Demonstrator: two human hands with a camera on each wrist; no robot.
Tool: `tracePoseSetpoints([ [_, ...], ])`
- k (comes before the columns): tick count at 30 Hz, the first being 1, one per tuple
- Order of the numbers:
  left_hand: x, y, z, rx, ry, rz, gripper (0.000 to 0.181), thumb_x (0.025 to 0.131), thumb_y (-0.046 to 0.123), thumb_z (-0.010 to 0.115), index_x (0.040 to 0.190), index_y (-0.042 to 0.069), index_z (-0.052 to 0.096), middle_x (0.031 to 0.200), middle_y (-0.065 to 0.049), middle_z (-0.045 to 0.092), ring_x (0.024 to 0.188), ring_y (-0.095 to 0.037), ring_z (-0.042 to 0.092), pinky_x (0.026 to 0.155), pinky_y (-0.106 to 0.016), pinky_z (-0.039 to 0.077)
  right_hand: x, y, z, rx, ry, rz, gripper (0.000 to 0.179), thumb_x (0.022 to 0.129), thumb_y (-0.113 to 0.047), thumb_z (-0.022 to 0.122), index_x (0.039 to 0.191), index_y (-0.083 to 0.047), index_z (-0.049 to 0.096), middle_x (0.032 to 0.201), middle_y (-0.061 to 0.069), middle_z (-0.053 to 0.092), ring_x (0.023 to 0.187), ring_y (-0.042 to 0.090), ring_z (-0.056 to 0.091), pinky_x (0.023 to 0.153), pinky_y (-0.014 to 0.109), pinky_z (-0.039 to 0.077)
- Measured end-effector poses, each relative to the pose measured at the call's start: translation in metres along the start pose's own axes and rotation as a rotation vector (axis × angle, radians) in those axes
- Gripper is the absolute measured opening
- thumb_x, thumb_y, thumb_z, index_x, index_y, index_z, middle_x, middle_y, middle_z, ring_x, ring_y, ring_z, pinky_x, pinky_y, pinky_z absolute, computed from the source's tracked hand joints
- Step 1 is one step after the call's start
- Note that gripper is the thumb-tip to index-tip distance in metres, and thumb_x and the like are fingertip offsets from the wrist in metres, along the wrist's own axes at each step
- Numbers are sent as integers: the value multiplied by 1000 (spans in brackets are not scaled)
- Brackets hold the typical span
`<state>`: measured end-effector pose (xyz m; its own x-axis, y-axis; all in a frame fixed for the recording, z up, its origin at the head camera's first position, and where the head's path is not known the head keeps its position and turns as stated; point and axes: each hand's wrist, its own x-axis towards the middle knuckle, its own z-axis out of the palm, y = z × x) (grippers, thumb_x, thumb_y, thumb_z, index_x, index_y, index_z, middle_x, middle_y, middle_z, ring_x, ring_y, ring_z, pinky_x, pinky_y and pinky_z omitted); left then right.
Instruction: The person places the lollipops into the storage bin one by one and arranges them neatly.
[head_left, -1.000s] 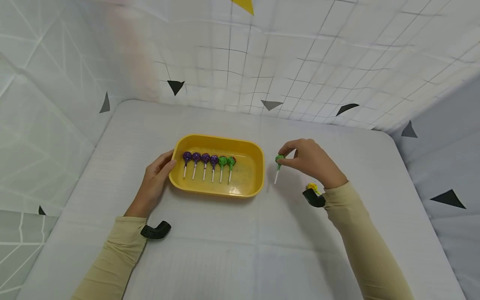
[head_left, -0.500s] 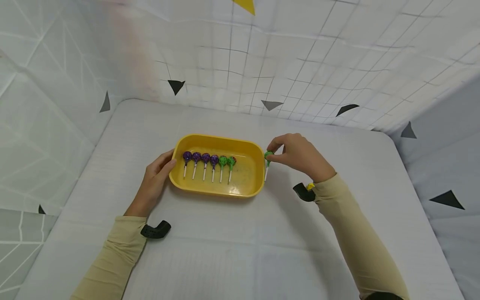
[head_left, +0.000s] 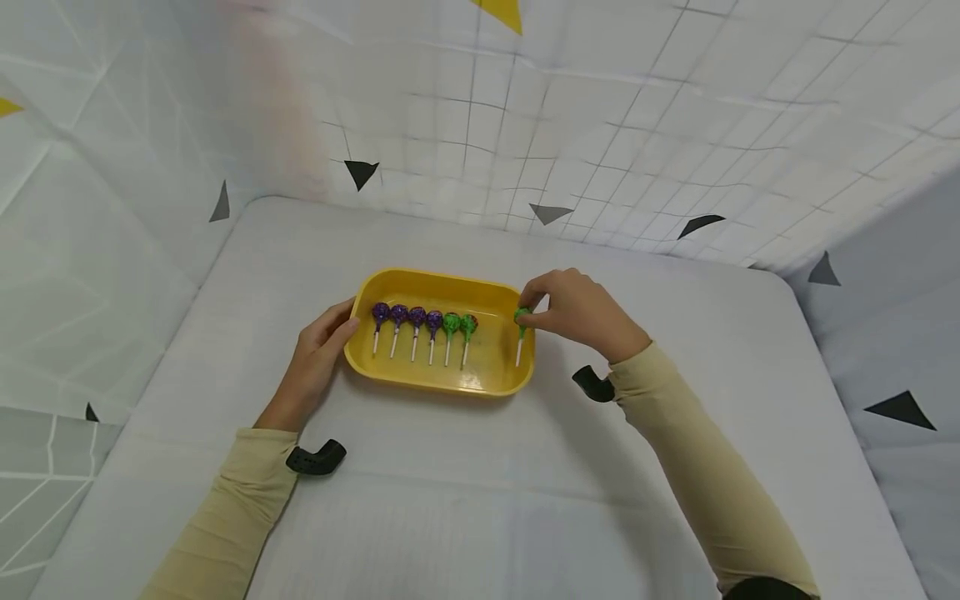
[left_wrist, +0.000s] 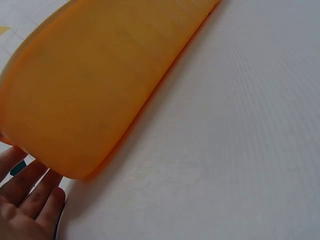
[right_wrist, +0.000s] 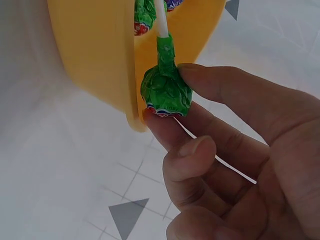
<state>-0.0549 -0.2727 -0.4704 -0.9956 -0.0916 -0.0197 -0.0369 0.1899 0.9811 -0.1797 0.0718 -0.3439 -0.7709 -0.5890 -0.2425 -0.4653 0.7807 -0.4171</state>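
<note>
A yellow plastic tray (head_left: pixel 491 367) lies on the table with a row of wrapped lollipops inside. Several purple lollipops (head_left: pixel 417 317) fill the left of the row, and two green lollipops (head_left: pixel 452 322) end it, all with white sticks towards me. My left hand (head_left: pixel 311 362) holds the tray's left end, thumb at the rim and fingers against the outer wall. Over the right end of the tray, my right hand (head_left: pixel 581 315) pinches another green lollipop (right_wrist: pixel 166 90) by its wrapped head between thumb and fingers, stick pointing towards me.
The white-covered table (head_left: pixel 450 517) is bordered by a grid-patterned white backdrop (head_left: pixel 585 117) behind and pale sheets at both sides. Inside the tray, bare floor lies between the row and the held lollipop. Black wrist mounts (head_left: pixel 594 384) sit at both cuffs.
My right hand has carried the green lollipop leftwards from beside the tray to over its right end. The yellow-wrapped sweet near the right cuff is now out of sight. My left hand stays put.
</note>
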Motion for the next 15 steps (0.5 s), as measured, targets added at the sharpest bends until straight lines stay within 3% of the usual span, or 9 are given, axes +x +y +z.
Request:
tracePoseSetpoints([
  [15, -1, 2, 1, 19, 8, -21, 51, 110, 34, 49, 156, 12, 45, 161, -6, 47, 151, -23, 41, 115, -10, 38, 24, -18, 17, -44, -60, -13, 18, 92, -26, 79, 103, -12, 78, 104, 3, 77, 90, 20, 67, 81, 38, 60],
])
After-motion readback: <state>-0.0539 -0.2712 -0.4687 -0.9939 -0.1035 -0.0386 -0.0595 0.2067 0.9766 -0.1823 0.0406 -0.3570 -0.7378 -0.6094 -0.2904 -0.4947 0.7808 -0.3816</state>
